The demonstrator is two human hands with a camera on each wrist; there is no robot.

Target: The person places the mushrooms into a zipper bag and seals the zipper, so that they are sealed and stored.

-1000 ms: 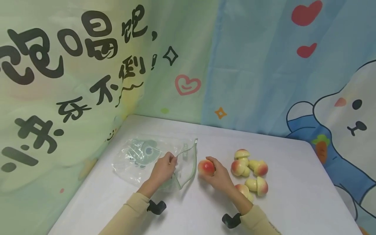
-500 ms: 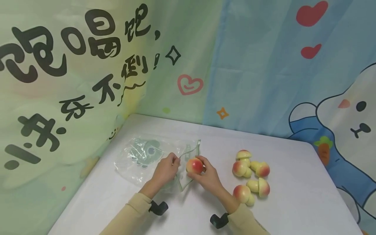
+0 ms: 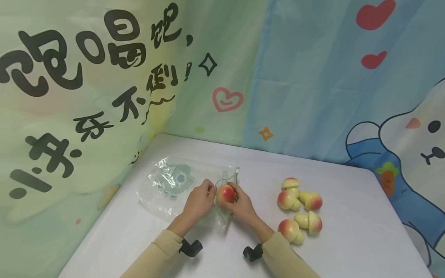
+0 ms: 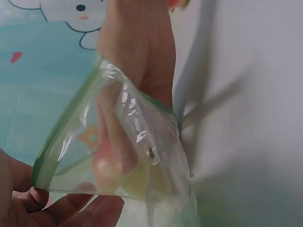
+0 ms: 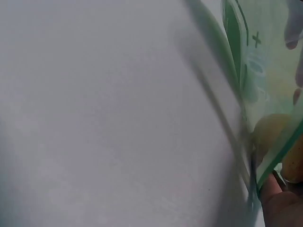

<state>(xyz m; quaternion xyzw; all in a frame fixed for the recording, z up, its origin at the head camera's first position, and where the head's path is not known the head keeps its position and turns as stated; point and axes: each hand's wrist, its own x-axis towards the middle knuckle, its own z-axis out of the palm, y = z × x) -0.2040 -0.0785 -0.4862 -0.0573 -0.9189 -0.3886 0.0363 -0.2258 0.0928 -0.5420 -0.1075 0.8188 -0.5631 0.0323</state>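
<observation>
A clear zip bag (image 3: 153, 193) with a green rim and a printed green cartoon lies flat at its left end, its mouth raised. My left hand (image 3: 199, 199) pinches the bag's edge; the left wrist view shows the thumb and fingers at the green rim (image 4: 41, 163). My right hand (image 3: 245, 208) grips a red-and-yellow toy mushroom (image 3: 226, 193) at the mouth. Through the plastic in the left wrist view, the right fingers (image 4: 124, 142) and the mushroom (image 4: 105, 168) appear within the bag. The right wrist view catches only part of the right hand, behind the green rim.
Several more toy mushrooms (image 3: 288, 231) lie loosely grouped on the white table (image 3: 260, 162) to the right of my right hand. A printed fabric backdrop (image 3: 306, 96) rises behind the table and along its left side.
My right hand has carried the toy mushroom leftward, from beside the bag into its mouth. My left hand keeps hold of the bag's edge. The head view has shifted slightly.
</observation>
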